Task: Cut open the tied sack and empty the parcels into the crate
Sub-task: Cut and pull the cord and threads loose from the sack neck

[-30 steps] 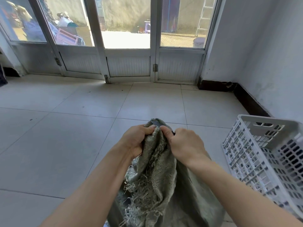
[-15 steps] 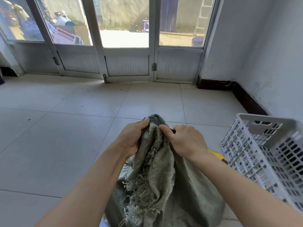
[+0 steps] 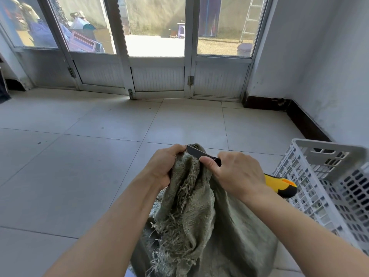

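Grey-green woven sack (image 3: 199, 216) at lower centre, on the tiled floor (image 3: 79, 166) — left hand (image 3: 163, 166) has its fingers curled tight round the bunched neck. Over to the right hand (image 3: 237, 172), wrapped round the yellow-and-black knife (image 3: 279, 183), dark blade across the neck's top. White plastic crate (image 3: 323, 176) sits at the right edge, just beside.

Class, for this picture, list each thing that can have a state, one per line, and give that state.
sack: neck bunched upright, tie hidden, frayed edge hanging.
knife: blade extended, lying against the sack's neck.
left hand: grips the neck.
right hand: holds the knife.
crate: beside the sack, no parcels showing.
glass doors: closed.
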`<state>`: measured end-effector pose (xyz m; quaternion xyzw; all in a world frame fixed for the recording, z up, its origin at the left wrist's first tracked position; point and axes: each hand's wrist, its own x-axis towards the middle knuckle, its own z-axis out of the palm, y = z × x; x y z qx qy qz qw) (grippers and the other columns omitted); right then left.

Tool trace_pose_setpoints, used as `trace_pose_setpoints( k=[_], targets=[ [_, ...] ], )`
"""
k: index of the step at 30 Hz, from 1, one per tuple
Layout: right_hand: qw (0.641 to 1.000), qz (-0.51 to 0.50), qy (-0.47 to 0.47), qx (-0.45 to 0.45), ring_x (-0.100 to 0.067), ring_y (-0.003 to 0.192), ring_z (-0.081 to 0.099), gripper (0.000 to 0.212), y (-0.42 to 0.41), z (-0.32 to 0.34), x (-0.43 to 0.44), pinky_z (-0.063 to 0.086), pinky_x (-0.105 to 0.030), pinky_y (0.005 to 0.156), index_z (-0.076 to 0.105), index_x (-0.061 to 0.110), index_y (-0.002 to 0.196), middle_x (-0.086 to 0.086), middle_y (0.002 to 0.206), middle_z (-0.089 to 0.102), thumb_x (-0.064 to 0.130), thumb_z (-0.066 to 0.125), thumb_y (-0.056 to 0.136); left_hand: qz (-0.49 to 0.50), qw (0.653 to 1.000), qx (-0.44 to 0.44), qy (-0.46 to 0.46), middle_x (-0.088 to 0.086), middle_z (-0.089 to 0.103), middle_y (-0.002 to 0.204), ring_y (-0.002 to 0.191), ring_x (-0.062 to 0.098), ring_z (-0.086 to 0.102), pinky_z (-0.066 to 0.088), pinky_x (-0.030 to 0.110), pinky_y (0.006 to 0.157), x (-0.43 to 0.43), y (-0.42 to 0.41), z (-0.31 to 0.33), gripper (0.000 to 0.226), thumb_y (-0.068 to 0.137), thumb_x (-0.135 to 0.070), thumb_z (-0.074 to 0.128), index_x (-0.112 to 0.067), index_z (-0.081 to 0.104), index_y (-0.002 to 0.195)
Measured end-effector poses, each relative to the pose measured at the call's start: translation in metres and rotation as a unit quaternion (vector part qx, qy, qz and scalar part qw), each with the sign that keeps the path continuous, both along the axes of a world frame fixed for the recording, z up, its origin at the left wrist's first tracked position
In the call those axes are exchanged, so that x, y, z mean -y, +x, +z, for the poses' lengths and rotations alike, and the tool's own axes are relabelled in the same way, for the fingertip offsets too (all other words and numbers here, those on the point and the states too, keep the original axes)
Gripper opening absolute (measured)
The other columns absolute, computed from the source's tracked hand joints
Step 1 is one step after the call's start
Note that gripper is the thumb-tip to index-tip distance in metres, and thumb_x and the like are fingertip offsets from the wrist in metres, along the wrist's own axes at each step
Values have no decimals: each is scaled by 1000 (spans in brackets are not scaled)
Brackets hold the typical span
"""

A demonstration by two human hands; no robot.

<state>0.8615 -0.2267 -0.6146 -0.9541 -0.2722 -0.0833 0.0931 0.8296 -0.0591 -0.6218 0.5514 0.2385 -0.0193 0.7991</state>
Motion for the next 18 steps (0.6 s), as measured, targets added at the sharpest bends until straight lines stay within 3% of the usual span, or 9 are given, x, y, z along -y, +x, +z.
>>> trace_pose_setpoints(
  k=[5, 10, 18],
  targets=[
    [999, -8, 3, -49, -24, 69, 54, 61, 1, 3, 0, 36, -32, 55, 39, 21, 61, 2, 66, 49, 73, 21, 87, 9, 1000, -4, -11, 9, 63, 68, 53, 21, 60, 52, 23, 51, -2, 1, -2, 18, 90, -17, 54, -6, 64, 81],
    [997, -12, -4, -80, -22, 68, 53, 60, -2, 9, 0, 36, -31, 55, 40, 20, 60, 2, 66, 49, 71, 24, 88, 19, 1000, -10, -5, 11, 64, 72, 57, 23, 60, 52, 26, 56, -3, 2, -6, 16, 87, -19, 57, -6, 65, 84],
    [998, -26, -35, -44, -24, 68, 50, 58, -8, 15, -2, 35, -32, 57, 38, 21, 62, 3, 64, 43, 70, 21, 89, 11, 1000, -6, 15, 11, 63, 71, 57, 23, 59, 51, 26, 58, -4, 2, -8, 16, 87, -18, 57, -5, 67, 86]
  ],
)
